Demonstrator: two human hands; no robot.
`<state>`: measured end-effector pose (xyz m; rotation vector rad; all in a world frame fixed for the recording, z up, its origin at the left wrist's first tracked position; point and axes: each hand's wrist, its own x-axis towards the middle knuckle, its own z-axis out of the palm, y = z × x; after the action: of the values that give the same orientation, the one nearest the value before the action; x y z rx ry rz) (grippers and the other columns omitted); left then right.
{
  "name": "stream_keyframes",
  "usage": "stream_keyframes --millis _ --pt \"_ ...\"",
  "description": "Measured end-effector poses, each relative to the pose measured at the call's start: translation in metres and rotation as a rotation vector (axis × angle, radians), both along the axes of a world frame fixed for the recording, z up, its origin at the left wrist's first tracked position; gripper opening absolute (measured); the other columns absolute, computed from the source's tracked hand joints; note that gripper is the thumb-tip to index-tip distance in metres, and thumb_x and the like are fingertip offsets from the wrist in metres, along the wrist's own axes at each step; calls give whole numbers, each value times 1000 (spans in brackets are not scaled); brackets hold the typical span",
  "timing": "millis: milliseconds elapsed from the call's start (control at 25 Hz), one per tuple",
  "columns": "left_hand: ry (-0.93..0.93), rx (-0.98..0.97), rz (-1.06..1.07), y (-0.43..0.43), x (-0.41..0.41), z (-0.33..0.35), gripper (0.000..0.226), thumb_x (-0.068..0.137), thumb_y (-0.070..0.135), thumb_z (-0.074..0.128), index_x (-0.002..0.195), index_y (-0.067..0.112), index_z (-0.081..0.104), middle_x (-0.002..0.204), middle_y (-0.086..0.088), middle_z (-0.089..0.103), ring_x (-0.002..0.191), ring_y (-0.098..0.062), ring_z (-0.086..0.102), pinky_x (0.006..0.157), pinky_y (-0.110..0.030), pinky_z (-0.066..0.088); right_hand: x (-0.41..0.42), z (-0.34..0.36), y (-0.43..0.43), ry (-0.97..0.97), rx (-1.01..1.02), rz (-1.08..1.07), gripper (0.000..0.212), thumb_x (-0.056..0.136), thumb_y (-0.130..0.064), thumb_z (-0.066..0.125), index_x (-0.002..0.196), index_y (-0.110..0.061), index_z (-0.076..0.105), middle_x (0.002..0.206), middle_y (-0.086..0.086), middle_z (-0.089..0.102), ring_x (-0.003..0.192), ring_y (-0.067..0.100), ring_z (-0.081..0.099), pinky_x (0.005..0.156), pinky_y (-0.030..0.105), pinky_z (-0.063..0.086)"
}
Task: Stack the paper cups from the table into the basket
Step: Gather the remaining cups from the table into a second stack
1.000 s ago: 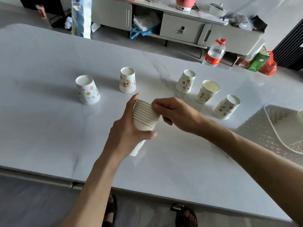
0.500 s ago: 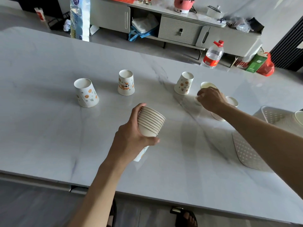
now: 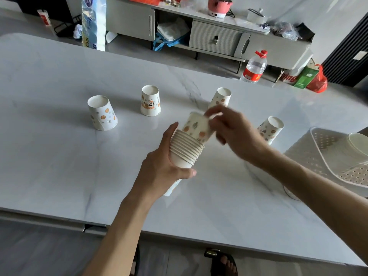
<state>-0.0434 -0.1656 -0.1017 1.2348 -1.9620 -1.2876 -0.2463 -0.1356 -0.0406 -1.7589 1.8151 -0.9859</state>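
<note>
Marble table (image 3: 59, 166) wide open near front edge; basket (image 3: 326, 156) at right edge; left hand (image 3: 159, 170) wrapped around nested cup stack (image 3: 186, 149) above table; right hand (image 3: 237, 134) fingers pinching printed cup (image 3: 197, 126), halfway into stack; four inverted cups behind.

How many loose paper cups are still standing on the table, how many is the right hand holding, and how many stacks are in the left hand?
Loose printed paper cups standing upside down on the white marble table: 4
Printed paper cup held by the right hand: 1
Nested stack of white paper cups gripped in the left hand: 1
Total: 6
</note>
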Motion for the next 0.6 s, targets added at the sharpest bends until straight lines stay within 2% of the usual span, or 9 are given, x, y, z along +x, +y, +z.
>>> stream_keyframes --millis 40,120,200,240,280,320,400,480,600 --pt "-10 -9 -1 0 0 0 110 56 43 84 138 68 15 102 17 64 87 -14 66 76 -35 56 9 -4 6 20 97 105 12 99 -15 48 94 -17 59 58 2 51 51 13 42 52 27 38" --pt "-36 -35 -24 0 1 0 109 56 42 84 138 67 17 100 20 62 87 -16 64 75 -35 55 15 -11 11 -33 245 209 24 99 -28 44 88 -15 60 56 -7 48 50 10 40 53 26 36" --pt "-18 -32 -43 0 3 0 104 55 41 85 135 67 24 103 22 62 91 -15 64 79 -37 55 3 -15 10 -131 235 164 26 99 -32 44 90 -19 66 63 -11 61 49 6 48 52 16 35" --pt "-11 -29 -42 0 4 0 102 55 40 85 134 66 26 105 21 62 93 -16 63 82 -38 55 -13 -19 5 -65 146 46 22 98 -32 49 91 -23 68 72 -14 66 53 4 53 53 12 36" --pt "-17 -31 -36 0 5 0 100 54 40 84 133 65 28 105 21 62 93 -17 63 84 -40 54 -34 -23 0 102 53 -134 16 94 -32 54 96 -26 69 84 -15 69 65 3 58 58 12 37" --pt "-34 -41 -29 -1 5 0 100 54 40 84 133 65 28 104 20 62 93 -19 63 84 -40 54 -58 -27 -5 322 -6 -335 17 91 -30 59 105 -25 67 103 -10 69 86 8 61 69 17 40" --pt "-63 -64 -23 -1 5 -1 101 55 38 84 134 63 27 101 18 62 90 -22 63 82 -40 54 -105 -36 -10 627 130 -597 43 88 -29 62 129 -17 55 137 11 49 123 31 45 94 37 39" --pt "-72 -67 -36 0 4 0 103 57 35 85 136 62 26 99 14 62 89 -23 63 81 -39 54 -138 -50 -10 714 356 -704 58 88 -35 61 138 -13 43 144 19 35 130 43 33 103 48 35" --pt "-97 -78 -44 1 0 0 105 58 34 86 138 60 24 99 12 63 90 -24 62 81 -37 53 -157 -66 -14 572 464 -788 52 91 -32 57 139 -17 40 137 21 41 122 46 43 93 46 40"
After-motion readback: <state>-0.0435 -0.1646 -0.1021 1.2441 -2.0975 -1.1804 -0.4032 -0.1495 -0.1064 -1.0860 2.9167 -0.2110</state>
